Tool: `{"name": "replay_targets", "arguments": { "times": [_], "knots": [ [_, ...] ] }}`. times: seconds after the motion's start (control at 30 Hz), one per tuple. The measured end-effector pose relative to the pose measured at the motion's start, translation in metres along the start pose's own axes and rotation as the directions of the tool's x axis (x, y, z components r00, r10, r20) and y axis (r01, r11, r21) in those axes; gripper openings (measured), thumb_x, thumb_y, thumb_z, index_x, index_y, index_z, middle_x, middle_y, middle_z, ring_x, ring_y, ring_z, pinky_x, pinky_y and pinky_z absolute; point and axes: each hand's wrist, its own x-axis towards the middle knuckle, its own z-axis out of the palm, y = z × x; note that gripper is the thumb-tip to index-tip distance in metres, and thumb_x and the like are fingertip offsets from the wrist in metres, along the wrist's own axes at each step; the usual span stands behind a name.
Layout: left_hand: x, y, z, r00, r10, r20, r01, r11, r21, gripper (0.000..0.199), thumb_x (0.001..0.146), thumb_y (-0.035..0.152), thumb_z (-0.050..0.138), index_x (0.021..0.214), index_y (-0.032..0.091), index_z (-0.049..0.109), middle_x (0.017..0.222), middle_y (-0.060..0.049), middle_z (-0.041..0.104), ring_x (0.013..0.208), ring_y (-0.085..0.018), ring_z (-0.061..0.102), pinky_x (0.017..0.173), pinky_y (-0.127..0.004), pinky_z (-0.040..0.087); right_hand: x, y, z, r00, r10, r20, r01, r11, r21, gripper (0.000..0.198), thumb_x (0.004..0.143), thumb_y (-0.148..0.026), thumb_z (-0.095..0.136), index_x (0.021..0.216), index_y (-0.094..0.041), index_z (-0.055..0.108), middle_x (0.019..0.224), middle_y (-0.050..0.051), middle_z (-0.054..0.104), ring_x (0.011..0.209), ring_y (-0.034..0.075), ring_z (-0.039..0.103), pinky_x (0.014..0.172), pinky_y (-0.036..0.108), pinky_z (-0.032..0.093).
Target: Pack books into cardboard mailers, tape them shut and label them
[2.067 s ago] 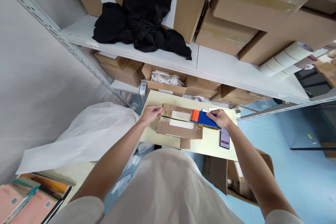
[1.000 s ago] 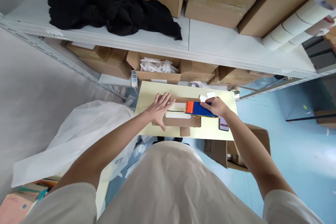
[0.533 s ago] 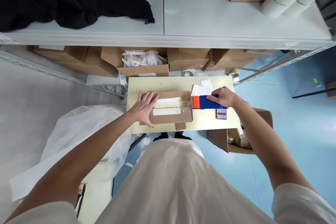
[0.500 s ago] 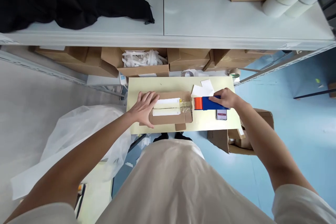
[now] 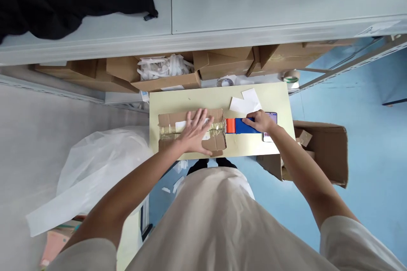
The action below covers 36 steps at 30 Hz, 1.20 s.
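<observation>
A flat cardboard box (image 5: 167, 119) lies on the pale yellow table (image 5: 203, 95), with clear tape along its middle seam. My left hand (image 5: 196, 132) rests spread on its top, partly covering the white labels (image 5: 180, 125). In my right hand (image 5: 262, 121) is a blue tape dispenser (image 5: 241, 125). The dispenser's orange front touches or nearly touches the box's right end, where clear tape shows. A phone (image 5: 272, 117) lies partly under my right hand. White paper pieces (image 5: 246, 102) are spread just behind the dispenser.
Behind the table, a shelf (image 5: 254, 21) overhangs cardboard boxes, one filled with white strips (image 5: 163, 67). Tape rolls (image 5: 291, 76) stand at the table's back edge. An open carton (image 5: 332, 150) is on the floor at right; translucent plastic sheeting (image 5: 98, 156) bulges at left.
My left hand has moved right from the box's left end to its middle, uncovering tape at that end. The dispenser stays gripped at the right end. The camera view has shifted and tilted.
</observation>
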Motion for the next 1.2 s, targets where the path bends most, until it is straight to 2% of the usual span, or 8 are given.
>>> {"name": "replay_targets", "arguments": {
  "times": [0.17, 0.37, 0.53, 0.63, 0.73, 0.87, 1.03, 1.2],
  "knots": [
    [0.043, 0.039, -0.004, 0.994, 0.108, -0.031, -0.108, 0.994, 0.001, 0.133, 0.047, 0.076, 0.064, 0.149, 0.011, 0.007, 0.156, -0.021, -0.002, 0.140, -0.045, -0.009, 0.106, -0.060, -0.011, 0.001, 0.003, 0.000, 1.000, -0.024, -0.005, 0.024, 1.000, 0.018, 0.053, 0.085, -0.058, 0.037, 0.064, -0.018, 0.063, 0.056, 0.004, 0.058, 0.053, 0.015, 0.050, 0.058, 0.027, 0.037],
    [0.046, 0.039, -0.001, 0.996, 0.090, -0.012, -0.090, 0.996, 0.006, 0.130, 0.049, 0.071, 0.066, 0.149, 0.011, 0.009, 0.156, -0.020, 0.001, 0.141, -0.044, -0.006, 0.108, -0.057, -0.011, -0.013, 0.028, -0.012, 0.998, -0.050, 0.039, 0.047, 0.996, 0.070, 0.053, 0.086, -0.059, 0.037, 0.063, -0.018, 0.062, 0.058, 0.003, 0.058, 0.053, 0.014, 0.049, 0.057, 0.027, 0.036],
    [0.044, 0.040, -0.002, 0.997, 0.082, -0.012, -0.082, 0.997, -0.001, 0.122, 0.049, 0.069, 0.067, 0.149, 0.018, 0.018, 0.157, -0.017, 0.002, 0.141, -0.044, -0.005, 0.107, -0.058, -0.009, -0.029, 0.048, -0.024, 0.996, 0.033, 0.080, -0.026, 0.996, -0.091, 0.057, 0.086, -0.062, 0.034, 0.067, -0.018, 0.065, 0.062, 0.006, 0.063, 0.061, 0.018, 0.056, 0.062, 0.030, 0.038],
    [0.042, 0.044, -0.005, 0.995, 0.100, -0.023, -0.100, 0.995, -0.002, 0.104, 0.052, 0.065, 0.068, 0.143, 0.027, 0.035, 0.158, -0.011, 0.006, 0.140, -0.046, -0.005, 0.105, -0.064, -0.007, -0.026, 0.021, -0.024, 0.982, 0.175, 0.065, -0.150, 0.949, -0.279, 0.061, 0.084, -0.067, 0.036, 0.075, -0.017, 0.069, 0.074, 0.012, 0.067, 0.074, 0.025, 0.061, 0.066, 0.032, 0.040],
    [0.041, 0.048, -0.007, 0.991, 0.129, -0.034, -0.128, 0.991, 0.028, 0.082, 0.055, 0.062, 0.068, 0.128, 0.027, 0.055, 0.156, -0.010, 0.017, 0.139, -0.047, 0.000, 0.104, -0.066, -0.007, -0.014, -0.028, -0.015, 0.956, 0.294, 0.008, -0.266, 0.873, -0.409, 0.066, 0.083, -0.068, 0.036, 0.090, -0.013, 0.071, 0.089, 0.021, 0.068, 0.086, 0.033, 0.063, 0.071, 0.037, 0.041],
    [0.044, 0.051, -0.008, 0.984, 0.171, -0.040, -0.167, 0.982, 0.094, 0.070, 0.054, 0.063, 0.066, 0.110, 0.021, 0.067, 0.142, -0.014, 0.041, 0.137, -0.045, 0.012, 0.106, -0.065, -0.011, 0.001, -0.076, 0.005, 0.969, 0.246, 0.032, -0.202, 0.858, -0.471, 0.056, 0.090, -0.054, 0.035, 0.105, -0.011, 0.068, 0.096, 0.023, 0.067, 0.097, 0.035, 0.062, 0.079, 0.041, 0.041],
    [0.051, 0.049, -0.010, 0.963, 0.266, -0.051, -0.263, 0.963, 0.062, 0.067, 0.053, 0.061, 0.064, 0.106, 0.021, 0.069, 0.126, -0.013, 0.055, 0.135, -0.043, 0.016, 0.108, -0.063, -0.009, -0.006, -0.078, 0.017, 0.949, 0.314, -0.033, -0.291, 0.828, -0.479, 0.053, 0.092, -0.047, 0.032, 0.099, -0.013, 0.071, 0.096, 0.022, 0.069, 0.091, 0.033, 0.065, 0.075, 0.039, 0.043],
    [0.063, 0.054, -0.006, 0.933, 0.356, 0.055, -0.360, 0.930, 0.076, 0.058, 0.051, 0.059, 0.066, 0.092, 0.018, 0.073, 0.094, -0.013, 0.070, 0.113, -0.039, 0.049, 0.110, -0.057, -0.003, -0.027, -0.064, 0.018, 0.874, 0.465, -0.143, -0.481, 0.783, -0.394, 0.054, 0.091, -0.049, 0.034, 0.097, -0.009, 0.070, 0.096, 0.025, 0.068, 0.088, 0.034, 0.067, 0.073, 0.038, 0.045]
  ]
}}
